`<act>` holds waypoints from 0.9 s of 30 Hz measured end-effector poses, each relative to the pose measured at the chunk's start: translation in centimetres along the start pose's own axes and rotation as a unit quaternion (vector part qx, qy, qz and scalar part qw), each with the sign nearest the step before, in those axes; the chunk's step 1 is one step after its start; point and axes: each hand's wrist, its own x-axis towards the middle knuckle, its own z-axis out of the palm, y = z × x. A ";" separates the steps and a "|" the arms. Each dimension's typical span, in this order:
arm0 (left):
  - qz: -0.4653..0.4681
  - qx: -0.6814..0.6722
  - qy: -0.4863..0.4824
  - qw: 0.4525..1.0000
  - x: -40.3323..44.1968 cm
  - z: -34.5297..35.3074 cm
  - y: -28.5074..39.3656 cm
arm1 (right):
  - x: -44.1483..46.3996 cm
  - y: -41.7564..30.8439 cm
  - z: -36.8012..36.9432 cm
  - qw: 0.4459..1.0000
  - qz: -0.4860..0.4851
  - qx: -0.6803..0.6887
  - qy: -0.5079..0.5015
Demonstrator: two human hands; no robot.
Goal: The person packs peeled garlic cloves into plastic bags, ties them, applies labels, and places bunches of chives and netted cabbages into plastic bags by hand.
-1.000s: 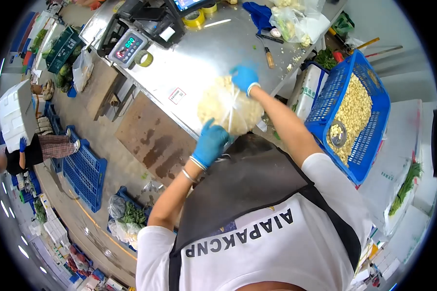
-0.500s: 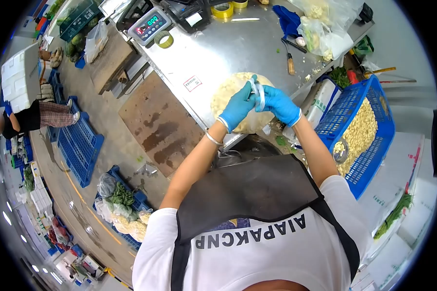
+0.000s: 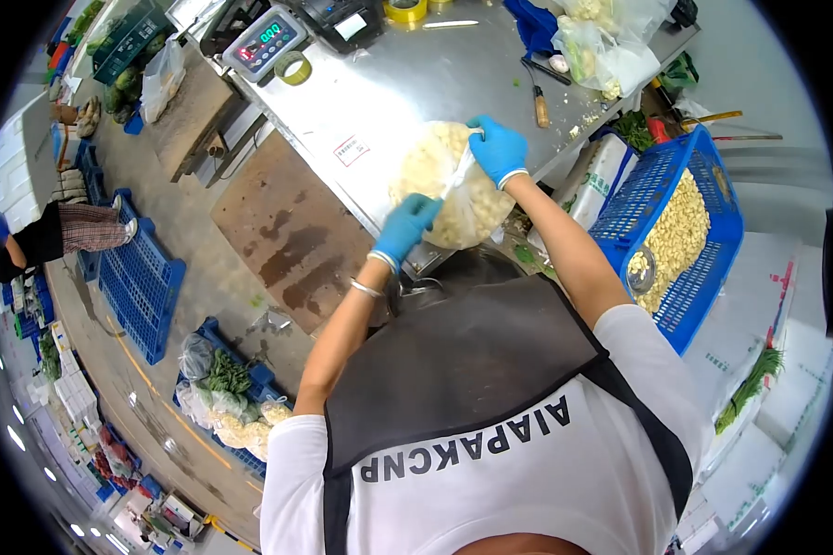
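Observation:
A round clear plastic bag [image 3: 477, 215] full of pale peeled garlic cloves sits at the near edge of the metal table [image 3: 379, 120]. White twisted plastic of its neck stretches across its top between both blue-gloved hands. My left hand [image 3: 409, 226], at the bag's lower left, is closed on one end of that plastic. At the upper right of the bag, my right hand [image 3: 500, 151] is curled around the other end. Its fingertips are partly hidden.
A blue basket [image 3: 611, 217] of loose cloves, with a metal scoop [image 3: 640, 268] in it, stands at right. A scale [image 3: 267, 42], tape roll [image 3: 292, 67], wooden-handled tool [image 3: 540, 106] and plastic bags [image 3: 611, 55] lie on the table. At far left, a person carries a white box [image 3: 18, 162].
My hands have moved apart from close together over the bag, the left down and left, the right up. The plastic between them is now drawn out. The view has shifted slightly.

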 end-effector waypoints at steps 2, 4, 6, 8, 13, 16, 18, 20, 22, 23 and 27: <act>0.237 0.219 0.011 0.946 -2.3 4.1 -0.2 | 0.9 0.7 1.3 0.997 0.006 -0.060 -0.047; 0.197 0.244 -0.022 0.949 -4.2 3.7 3.9 | 0.9 0.3 2.3 0.997 -0.008 -0.055 -0.061; 0.178 0.174 -0.005 0.969 -3.0 1.0 3.9 | 2.3 0.0 2.8 0.995 -0.013 -0.014 -0.095; 0.097 -0.056 0.091 0.989 -2.3 -2.3 3.6 | 2.8 1.6 2.5 0.985 0.018 0.069 -0.155; 0.069 -0.089 0.506 0.855 8.1 -13.2 -1.2 | 3.8 1.9 -5.5 0.911 0.005 0.160 -0.380; -0.027 -0.092 0.413 0.906 13.5 -16.5 -3.1 | 4.0 2.1 -8.1 0.930 -0.039 0.080 -0.358; -0.047 -0.173 0.364 0.914 17.0 -16.8 -4.3 | 3.5 0.4 -9.5 0.962 -0.033 0.081 -0.258; -0.062 -0.299 0.321 0.897 19.4 -16.4 -5.5 | 3.2 -1.0 -9.5 0.972 -0.072 0.095 -0.204; -0.067 -0.354 0.292 0.886 17.8 -14.5 -2.6 | 2.7 -3.1 -9.2 0.964 -0.076 0.134 -0.216; -0.094 -0.429 0.203 0.875 15.6 -13.6 0.3 | 2.7 -3.8 -8.6 0.953 -0.102 0.171 -0.228; -0.026 -0.451 -0.017 0.892 10.8 -9.7 3.6 | 2.3 -6.3 -6.1 0.960 -0.214 0.098 -0.150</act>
